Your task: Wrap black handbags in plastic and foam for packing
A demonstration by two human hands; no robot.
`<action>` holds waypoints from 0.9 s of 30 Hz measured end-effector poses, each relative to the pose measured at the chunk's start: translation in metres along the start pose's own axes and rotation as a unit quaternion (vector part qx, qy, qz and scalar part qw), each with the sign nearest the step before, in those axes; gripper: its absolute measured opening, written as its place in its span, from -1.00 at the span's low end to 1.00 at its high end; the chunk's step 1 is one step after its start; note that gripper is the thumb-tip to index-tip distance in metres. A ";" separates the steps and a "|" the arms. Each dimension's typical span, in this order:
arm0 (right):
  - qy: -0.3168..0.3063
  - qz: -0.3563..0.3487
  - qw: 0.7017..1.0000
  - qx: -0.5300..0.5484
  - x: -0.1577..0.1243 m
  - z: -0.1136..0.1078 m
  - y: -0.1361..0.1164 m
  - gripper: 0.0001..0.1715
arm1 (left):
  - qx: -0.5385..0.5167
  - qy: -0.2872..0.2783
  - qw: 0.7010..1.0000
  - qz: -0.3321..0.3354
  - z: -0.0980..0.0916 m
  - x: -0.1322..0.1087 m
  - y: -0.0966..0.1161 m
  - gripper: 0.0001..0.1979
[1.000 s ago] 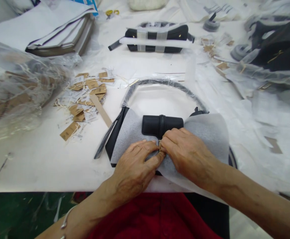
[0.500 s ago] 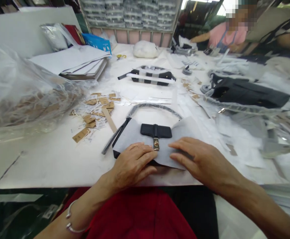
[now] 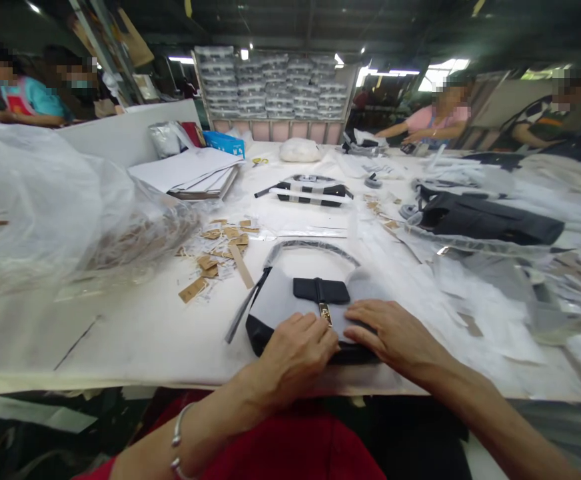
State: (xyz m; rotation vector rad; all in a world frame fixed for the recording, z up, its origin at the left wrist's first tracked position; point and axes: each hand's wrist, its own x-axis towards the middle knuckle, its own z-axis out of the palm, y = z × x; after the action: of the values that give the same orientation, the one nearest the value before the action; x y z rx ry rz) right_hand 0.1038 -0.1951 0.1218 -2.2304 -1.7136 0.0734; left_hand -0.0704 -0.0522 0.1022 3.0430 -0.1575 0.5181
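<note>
A black handbag (image 3: 258,333) lies near the table's front edge, its front covered by white tissue paper (image 3: 276,301). Its plastic-wrapped handle (image 3: 310,245) arches away from me. A black strap tab (image 3: 321,291) with a gold clasp (image 3: 325,313) rests over the paper. With fingers curled, my left hand (image 3: 298,350) grips the bag's front just below the clasp; its fingertips are partly hidden. On the right part of the bag lies my right hand (image 3: 395,337), fingers stretched over the paper.
Paper tags (image 3: 210,263) and a large plastic bag (image 3: 85,220) are on the left. Behind lies a wrapped black bag (image 3: 313,193). Another black bag (image 3: 490,217) and plastic wrapping occupy the right. Co-workers (image 3: 438,120) are at the far side.
My view has tilted up. The paper's right side, raised before, now lies lower over the bag. My left hand has curled more, and my right hand has come down onto the bag.
</note>
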 end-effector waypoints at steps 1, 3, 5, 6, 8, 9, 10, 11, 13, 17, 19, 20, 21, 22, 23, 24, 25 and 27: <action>-0.017 0.010 1.000 0.022 -0.001 -0.002 0.002 -0.67 | -0.015 0.006 1.000 -0.006 -0.004 -0.007 -0.009 -0.90; -0.061 0.033 0.995 0.069 -0.005 -0.011 0.009 -0.54 | -0.030 0.024 0.998 -0.058 -0.013 -0.021 -0.031 -0.69; -0.092 0.051 0.990 0.093 -0.009 -0.023 0.018 -0.42 | -0.060 0.033 0.994 -0.089 -0.019 -0.032 -0.052 -0.66; -0.098 0.061 0.989 0.096 -0.010 -0.028 0.023 -0.37 | -0.075 0.037 0.992 -0.099 -0.020 -0.036 -0.059 -0.70; -0.107 0.074 0.987 0.097 -0.010 -0.034 0.031 -0.30 | -0.081 0.067 0.988 -0.109 -0.017 -0.038 -0.066 -0.78; -0.115 0.077 0.985 0.098 -0.008 -0.035 0.034 -0.27 | -0.070 0.091 0.987 -0.111 -0.014 -0.037 -0.066 -0.80; -0.124 0.078 0.984 0.098 -0.005 -0.034 0.035 -0.26 | -0.052 0.117 0.986 -0.110 -0.010 -0.035 -0.063 -0.82; -0.133 0.076 0.984 0.095 -0.002 -0.032 0.037 -0.27 | -0.031 0.140 0.984 -0.106 -0.006 -0.033 -0.059 -0.84; -0.142 0.064 0.985 0.080 0.009 -0.026 0.038 -0.36 | 0.002 0.169 0.981 -0.097 0.003 -0.029 -0.051 -0.87; -0.151 0.036 0.983 0.096 0.033 -0.014 0.046 -0.46 | 0.001 0.190 0.978 -0.081 0.019 -0.031 -0.047 -0.93; -0.162 0.033 0.979 0.118 0.040 -0.010 0.054 -0.47 | -0.028 0.201 0.977 -0.068 0.024 -0.036 -0.049 -0.92; -0.167 0.032 0.978 0.124 0.042 -0.008 0.058 -0.47 | -0.045 0.208 0.975 -0.064 0.026 -0.039 -0.051 -0.90; -0.169 0.030 0.977 0.127 0.043 -0.006 0.062 -0.48 | -0.062 0.216 0.972 -0.064 0.027 -0.041 -0.053 -0.88; -0.165 0.029 0.978 0.127 0.042 -0.003 0.066 -0.47 | -0.075 0.224 0.969 -0.069 0.029 -0.043 -0.054 -0.85; -0.156 0.028 0.979 0.126 0.039 -0.001 0.068 -0.45 | -0.083 0.232 0.966 -0.075 0.029 -0.045 -0.055 -0.84; -0.144 0.029 0.981 0.125 0.036 0.003 0.070 -0.43 | -0.086 0.239 0.964 -0.082 0.030 -0.046 -0.057 -0.83; -0.129 0.032 0.984 0.121 0.032 0.006 0.072 -0.42 | -0.084 0.245 0.962 -0.088 0.030 -0.047 -0.058 -0.82; -0.100 0.039 0.989 0.104 0.025 0.010 0.073 -0.43 | -0.074 0.250 0.961 -0.092 0.029 -0.048 -0.061 -0.81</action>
State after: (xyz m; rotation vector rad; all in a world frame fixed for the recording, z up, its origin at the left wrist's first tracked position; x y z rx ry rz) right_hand 0.1764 -0.1859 0.0957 -2.1934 -1.6307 0.4867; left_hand -0.0992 0.0113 0.0569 2.6420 0.1033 1.1679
